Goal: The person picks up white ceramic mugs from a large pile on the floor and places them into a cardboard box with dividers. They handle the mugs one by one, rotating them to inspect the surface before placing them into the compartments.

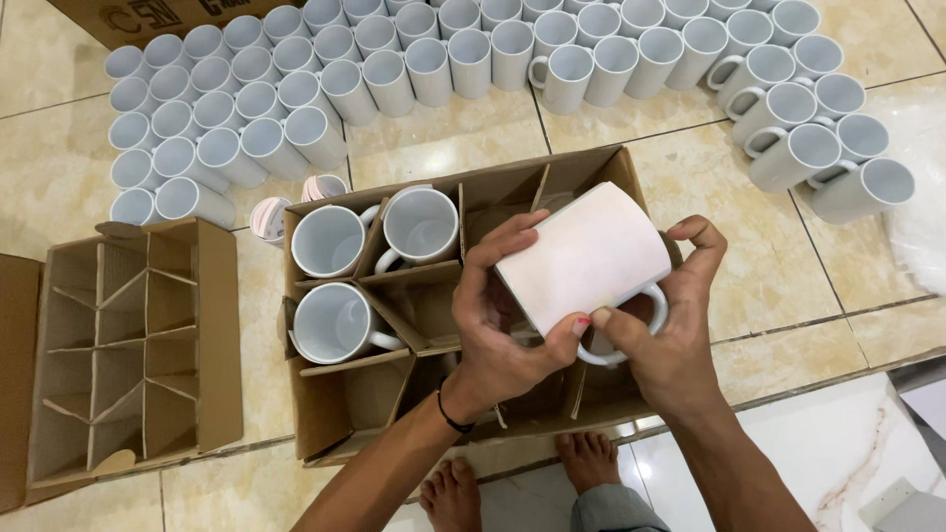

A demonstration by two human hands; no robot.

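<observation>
Both hands on one white mug (588, 258), held tilted above the open cardboard box (601, 167), over its right-hand compartments. Left hand (503, 315) curled partly closed around the mug's near side, fingers spread over the upper edge, thumb underneath; thin black band at that wrist. Right hand (670, 330) cupped on the far side, forefinger hooked up over the mug's end, thumb pressing by the handle (631, 330), which points down toward the person. Box has cardboard dividers; three mugs (330, 241) sit upright in the left compartments, two at the back, one in front, mouths up. Remaining compartments partly hidden by the hands; contents cannot be told. A second divided box (202, 325) stands to the left on the tiled floor (788, 286), twelve cells visible or so, count uncertain. Two pink-rimmed round items (271, 219) lie just behind the open box. Rows of white mugs (434, 59) on their sides crowd the floor beyond, too many to count exactly. Bare feet (453, 493) at the bottom edge.
</observation>
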